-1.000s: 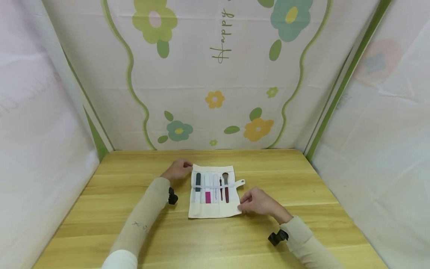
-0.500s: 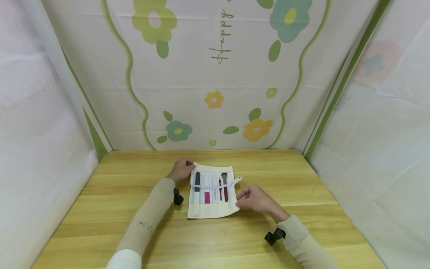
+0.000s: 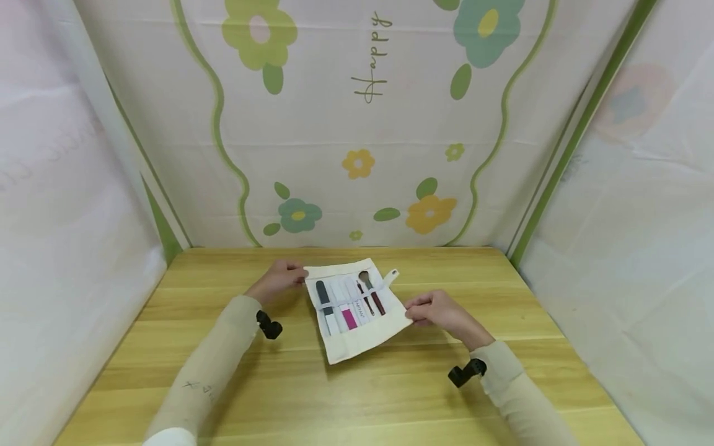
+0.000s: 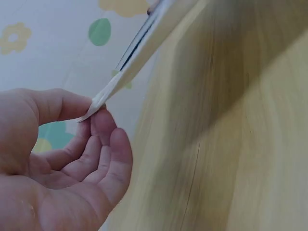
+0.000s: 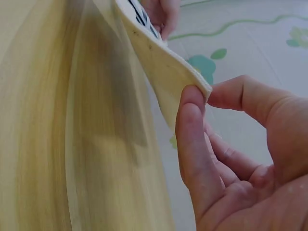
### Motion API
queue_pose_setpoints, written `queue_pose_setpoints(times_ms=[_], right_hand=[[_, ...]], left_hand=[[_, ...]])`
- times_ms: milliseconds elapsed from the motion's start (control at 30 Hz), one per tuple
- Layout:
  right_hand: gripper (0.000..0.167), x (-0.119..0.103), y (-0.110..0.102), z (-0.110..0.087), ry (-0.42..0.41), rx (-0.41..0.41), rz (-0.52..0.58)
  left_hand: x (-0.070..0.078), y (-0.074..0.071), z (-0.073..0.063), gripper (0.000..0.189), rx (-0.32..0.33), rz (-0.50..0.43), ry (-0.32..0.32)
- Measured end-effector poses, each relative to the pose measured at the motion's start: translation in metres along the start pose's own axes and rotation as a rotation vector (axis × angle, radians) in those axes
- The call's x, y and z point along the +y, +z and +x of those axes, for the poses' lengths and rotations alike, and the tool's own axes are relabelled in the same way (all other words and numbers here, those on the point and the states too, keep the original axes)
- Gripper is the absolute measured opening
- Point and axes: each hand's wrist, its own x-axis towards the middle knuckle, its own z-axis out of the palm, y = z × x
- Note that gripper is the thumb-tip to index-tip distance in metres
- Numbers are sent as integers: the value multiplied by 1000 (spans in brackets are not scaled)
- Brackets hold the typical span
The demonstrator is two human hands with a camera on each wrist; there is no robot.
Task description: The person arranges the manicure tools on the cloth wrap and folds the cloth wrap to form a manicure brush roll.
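Note:
A cream cloth tool roll lies unfolded between both hands, raised off the table and tilted. My left hand pinches its far left corner between thumb and fingers. Its near right corner is pinched by my right hand. Under an elastic band sit a dark-topped file, a white strip with a magenta end, a thin dark red tool and a brush with a dark red handle. A snap strap sticks out on the right side. In the right wrist view the roll's underside shows.
The wooden table spreads beneath the roll, whose shadow falls on it. A white flower-printed curtain stands behind the table, with white sheets on both sides. Each wrist wears a small black camera, such as the right one.
The roll has gone from lying nearly flat to being lifted and turned counterclockwise. Its right corner has moved up and right with my right hand; my left hand has shifted left.

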Motion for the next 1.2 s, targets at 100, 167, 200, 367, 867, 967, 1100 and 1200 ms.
queue_pose_setpoints(times_ms=[100,167,200,367,867,967,1100,1200], right_hand=[[42,5,-7,7,20,7,61],[44,8,-10,12,35,17,117],[44,9,-12,15,44,27,143],[44,12,-22,29,52,68,232],[48,-3,-29,71,37,158,96],[46,-9,-27,78,0,178,47],[42,-14,-21,85,-51,193,47],[41,-15,-16,90,-78,193,34]], left_hand=[[-1,-8,-14,27,-51,-6,-8],[-3,-12,-24,28,-84,-19,-26],[-4,-14,-28,29,-104,-25,-28],[-9,-16,-46,29,-176,-36,-50],[-19,7,-103,26,-296,-44,-69],[-19,16,-111,24,-329,-19,-58],[-17,30,-120,22,-323,71,-28],[-16,40,-127,23,-308,140,0]])
